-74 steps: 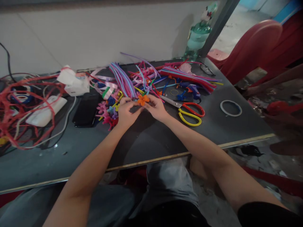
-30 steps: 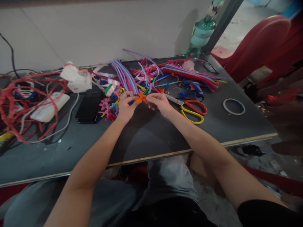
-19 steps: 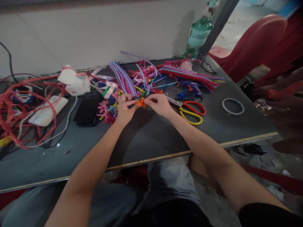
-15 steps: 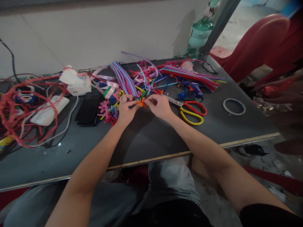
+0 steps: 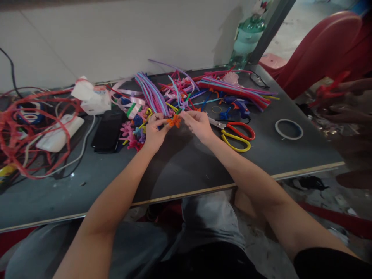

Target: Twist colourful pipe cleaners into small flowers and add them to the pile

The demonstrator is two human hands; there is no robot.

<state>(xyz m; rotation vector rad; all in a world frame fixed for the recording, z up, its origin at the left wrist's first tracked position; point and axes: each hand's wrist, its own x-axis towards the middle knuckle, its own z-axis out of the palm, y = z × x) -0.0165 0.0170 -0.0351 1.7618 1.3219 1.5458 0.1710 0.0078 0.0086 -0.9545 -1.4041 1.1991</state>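
Observation:
My left hand [image 5: 157, 131] pinches an orange pipe-cleaner flower [image 5: 174, 121] between thumb and fingertips, just above the table. Close beside the flower, my right hand [image 5: 198, 124] has its thumb and fingers pressed together. A bit of green shows at those fingertips, but what they grip is too small to make out. Left of my left hand lies a pile of finished pink, red and blue pipe-cleaner flowers [image 5: 132, 133]. Behind both hands are a bundle of purple and blue pipe cleaners [image 5: 151, 91] and a tangle of loose ones. Scissors [image 5: 236, 135] with red and yellow handles lie right of my right hand.
A roll of tape [image 5: 288, 129] lies at the right, a glue gun [image 5: 240, 105] behind the scissors. On the left are a black phone [image 5: 108, 131], a white power strip [image 5: 60, 133] and tangled red twine [image 5: 43, 170]. A green bottle [image 5: 247, 40] stands at the back; another person's hand [image 5: 354, 87] shows far right.
The orange flower now faces me more openly, its petals spread in my left hand. My right fingertips have moved slightly up and away from its petals. The view has shifted a little.

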